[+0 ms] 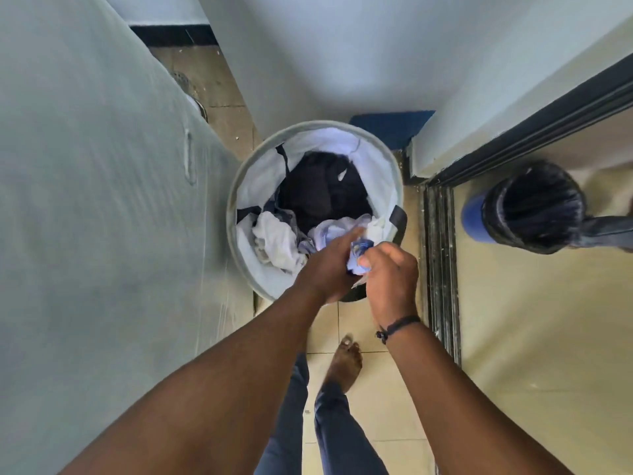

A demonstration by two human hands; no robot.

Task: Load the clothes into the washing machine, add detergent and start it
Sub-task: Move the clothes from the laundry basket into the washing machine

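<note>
Both the left hand (330,269) and right hand (388,279) pinch what looks like a detergent sachet (358,255) over the laundry basket (239,186); tear it cleanly, away from the clothes (318,190).

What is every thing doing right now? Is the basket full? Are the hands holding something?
Laundry basket: upright, partly filled with clothes.
Dark clothes: heaped inside the basket.
White garment: crumpled inside the basket.
Blue-and-white packet: held between both hands.
Left hand: gripping the packet.
Right hand: pinching the packet.
Bin: upright, black liner.

Clothes (318,193) in hamper (239,186), bin (534,207) right
</note>
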